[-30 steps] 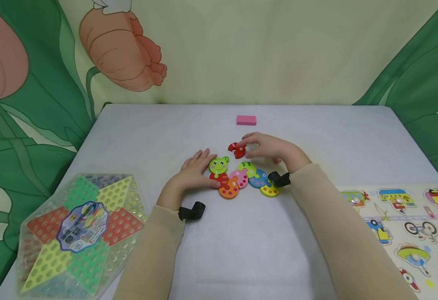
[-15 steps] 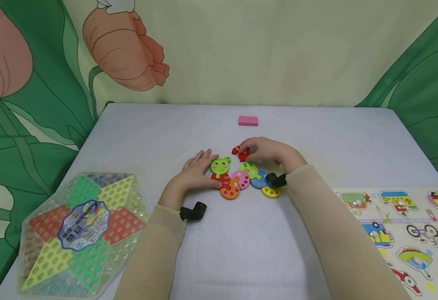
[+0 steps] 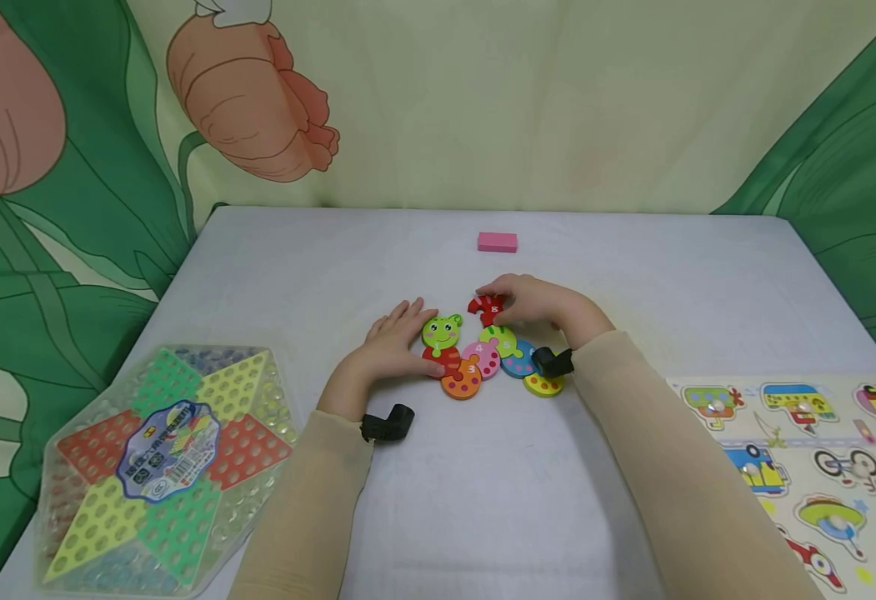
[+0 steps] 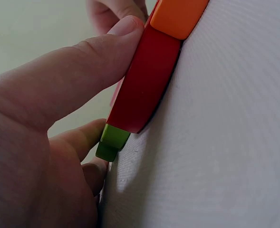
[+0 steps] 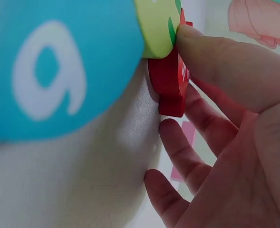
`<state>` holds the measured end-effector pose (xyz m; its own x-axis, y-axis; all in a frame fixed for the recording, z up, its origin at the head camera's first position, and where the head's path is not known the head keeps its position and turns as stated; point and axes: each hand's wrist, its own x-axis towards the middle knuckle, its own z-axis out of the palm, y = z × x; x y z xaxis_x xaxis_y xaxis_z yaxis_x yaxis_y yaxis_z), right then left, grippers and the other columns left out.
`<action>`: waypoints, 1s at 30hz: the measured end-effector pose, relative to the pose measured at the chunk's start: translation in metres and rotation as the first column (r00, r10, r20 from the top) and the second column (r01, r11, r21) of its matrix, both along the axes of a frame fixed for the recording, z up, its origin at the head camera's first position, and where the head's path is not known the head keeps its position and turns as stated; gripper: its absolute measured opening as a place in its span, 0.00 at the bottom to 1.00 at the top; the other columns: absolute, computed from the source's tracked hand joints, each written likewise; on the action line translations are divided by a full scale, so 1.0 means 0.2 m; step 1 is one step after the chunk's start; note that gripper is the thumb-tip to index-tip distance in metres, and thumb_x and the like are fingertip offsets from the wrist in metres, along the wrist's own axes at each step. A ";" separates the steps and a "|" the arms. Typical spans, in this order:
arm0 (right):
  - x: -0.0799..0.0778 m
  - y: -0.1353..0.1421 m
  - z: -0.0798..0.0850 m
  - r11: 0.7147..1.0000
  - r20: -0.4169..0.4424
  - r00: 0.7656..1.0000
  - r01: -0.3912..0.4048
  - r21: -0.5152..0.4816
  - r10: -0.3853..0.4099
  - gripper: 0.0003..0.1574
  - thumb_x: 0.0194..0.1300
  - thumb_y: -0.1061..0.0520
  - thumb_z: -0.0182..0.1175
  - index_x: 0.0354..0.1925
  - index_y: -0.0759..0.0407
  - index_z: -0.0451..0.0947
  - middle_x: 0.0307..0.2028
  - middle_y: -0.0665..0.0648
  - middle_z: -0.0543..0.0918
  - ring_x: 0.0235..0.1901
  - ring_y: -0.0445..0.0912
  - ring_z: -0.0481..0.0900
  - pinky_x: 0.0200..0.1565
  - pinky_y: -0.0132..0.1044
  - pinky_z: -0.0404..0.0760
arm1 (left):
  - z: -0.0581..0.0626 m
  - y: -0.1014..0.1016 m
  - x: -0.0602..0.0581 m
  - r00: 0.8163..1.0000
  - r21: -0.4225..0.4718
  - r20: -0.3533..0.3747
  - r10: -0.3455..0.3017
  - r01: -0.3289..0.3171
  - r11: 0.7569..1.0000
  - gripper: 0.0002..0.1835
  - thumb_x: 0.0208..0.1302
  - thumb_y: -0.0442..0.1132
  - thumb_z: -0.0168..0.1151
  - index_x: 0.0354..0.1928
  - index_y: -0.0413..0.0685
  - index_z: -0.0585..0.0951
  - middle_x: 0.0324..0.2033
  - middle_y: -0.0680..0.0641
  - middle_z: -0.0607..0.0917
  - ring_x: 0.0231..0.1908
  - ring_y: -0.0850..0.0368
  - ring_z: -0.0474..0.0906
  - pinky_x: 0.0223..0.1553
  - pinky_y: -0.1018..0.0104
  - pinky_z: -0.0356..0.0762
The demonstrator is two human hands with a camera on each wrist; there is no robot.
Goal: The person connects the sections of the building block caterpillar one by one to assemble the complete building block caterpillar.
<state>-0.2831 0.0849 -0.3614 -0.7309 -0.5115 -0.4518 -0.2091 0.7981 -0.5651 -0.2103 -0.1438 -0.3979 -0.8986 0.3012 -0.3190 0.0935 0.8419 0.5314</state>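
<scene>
A wooden caterpillar puzzle lies on the white table. Its smiling green head [image 3: 441,332] is on the left, joined to a red piece [image 3: 438,360] and an orange piece [image 3: 460,381]. Pink [image 3: 483,357], light green [image 3: 499,340], blue [image 3: 518,362] and yellow [image 3: 543,384] pieces follow rightward. My left hand [image 3: 388,346] rests beside the head, fingers stretched out, with the thumb [image 4: 116,42] pressing on the red piece. Behind the light green piece, my right hand [image 3: 546,307] pinches a red piece numbered 8 [image 5: 170,83] between thumb and fingers; its other fingers are loosely bent.
A pink block [image 3: 498,242] lies farther back on the table. At left sits a clear-lidded Chinese checkers box [image 3: 171,467]. A vehicle picture board [image 3: 775,521] lies at right. A printed curtain [image 3: 528,108] hangs behind the table.
The right hand has closed on the red piece numbered 8, turned it and moved it slightly right and nearer the light green piece. My left hand stays at the head.
</scene>
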 end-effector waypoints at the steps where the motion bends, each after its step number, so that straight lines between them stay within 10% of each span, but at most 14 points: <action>1: 0.00 0.00 0.00 1.000 -0.001 1.000 -0.004 0.000 0.004 0.34 0.60 0.57 0.59 0.64 0.49 0.63 0.62 0.58 0.64 0.61 0.53 0.59 0.54 0.49 0.74 | 0.00 0.00 0.00 1.000 0.001 0.000 0.000 0.000 1.000 0.49 0.44 0.59 0.66 0.69 0.61 0.55 0.72 0.51 0.44 0.71 0.52 0.32 0.69 0.47 0.33; 22: 0.03 0.06 0.02 0.977 -0.014 0.991 0.127 -0.169 -0.131 0.22 0.64 0.57 0.52 0.56 0.46 0.69 0.55 0.57 0.71 0.54 0.52 0.68 0.50 0.46 0.76 | -0.01 0.01 0.00 1.000 0.009 -0.001 -0.005 0.005 1.000 0.49 0.44 0.59 0.66 0.69 0.61 0.54 0.72 0.52 0.43 0.71 0.52 0.32 0.68 0.47 0.32; 30: 0.08 0.20 0.05 0.966 0.000 0.986 0.166 -0.199 -0.170 0.18 0.68 0.55 0.45 0.54 0.46 0.72 0.48 0.57 0.72 0.34 0.51 0.72 0.27 0.35 0.72 | 0.00 0.00 0.00 1.000 0.008 0.002 -0.005 0.005 1.000 0.49 0.45 0.59 0.65 0.69 0.61 0.54 0.72 0.52 0.43 0.71 0.52 0.31 0.69 0.48 0.32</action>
<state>-0.2669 0.1258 -0.3515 -0.8207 -0.4587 -0.3405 -0.0929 0.6953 -0.7127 -0.2094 -0.1444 -0.3972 -0.8966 0.3077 -0.3184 0.0963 0.8374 0.5381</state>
